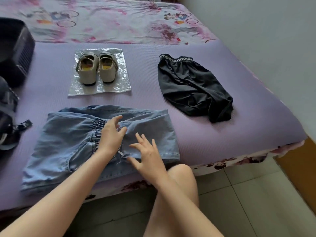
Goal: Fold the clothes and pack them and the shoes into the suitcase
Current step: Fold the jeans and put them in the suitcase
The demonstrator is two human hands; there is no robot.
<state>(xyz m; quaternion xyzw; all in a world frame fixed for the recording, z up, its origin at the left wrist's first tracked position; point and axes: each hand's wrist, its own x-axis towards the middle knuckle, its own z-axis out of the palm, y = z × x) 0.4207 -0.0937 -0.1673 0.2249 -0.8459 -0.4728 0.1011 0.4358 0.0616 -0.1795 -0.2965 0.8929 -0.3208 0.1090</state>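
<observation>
L hand (111,136), R hand (149,157), jeans (68,137); shorts (193,86): "mentannounc"

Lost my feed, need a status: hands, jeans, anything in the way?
Left hand, right hand open over the jeans, gripping nothing. Jeans partly folded on the bed. Shoes, black shorts beyond, not packed; nothing in the way.
</observation>
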